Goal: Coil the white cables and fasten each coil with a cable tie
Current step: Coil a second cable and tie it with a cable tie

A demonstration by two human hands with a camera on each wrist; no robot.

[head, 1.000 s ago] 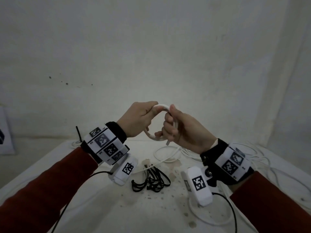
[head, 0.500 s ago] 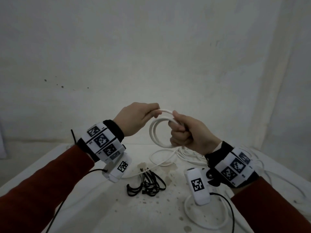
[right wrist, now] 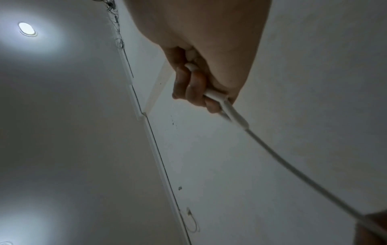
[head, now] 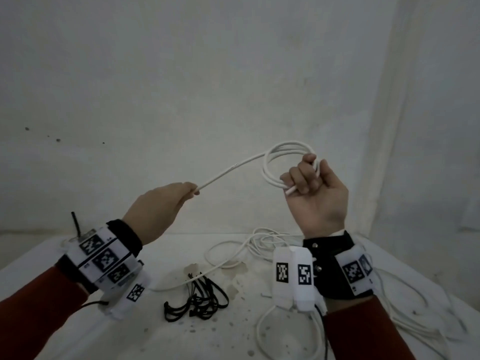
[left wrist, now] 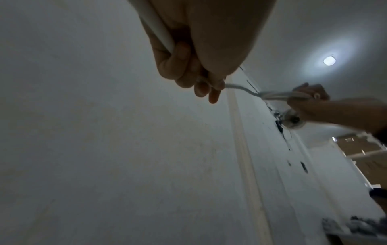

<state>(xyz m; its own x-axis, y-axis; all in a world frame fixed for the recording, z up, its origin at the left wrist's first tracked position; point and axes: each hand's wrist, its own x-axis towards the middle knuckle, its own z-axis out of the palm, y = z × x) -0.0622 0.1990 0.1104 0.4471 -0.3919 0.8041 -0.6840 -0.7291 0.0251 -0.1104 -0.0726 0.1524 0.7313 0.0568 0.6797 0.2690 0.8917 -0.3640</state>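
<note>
My right hand (head: 311,183) is raised above the table and grips a small coil of white cable (head: 280,157) of a few loops, its cut end poking out below the fingers. From the coil a straight stretch of the cable (head: 228,170) runs down-left to my left hand (head: 166,201), which pinches it between thumb and fingers. The left wrist view has that cable (left wrist: 159,31) passing through the curled left fingers toward the right hand (left wrist: 310,96). In the right wrist view the cable (right wrist: 272,152) leaves my right fingers (right wrist: 194,87). A bundle of black cable ties (head: 200,297) lies on the table.
More loose white cable (head: 249,245) lies tangled on the white table (head: 78,333) behind and to the right, with another loop (head: 280,333) near the front under my right wrist. A white wall stands close behind the table.
My hands were together at the coil. Now the right hand has risen to the right with the coil and the left has slid down-left along the cable, drawing a straight length between them.
</note>
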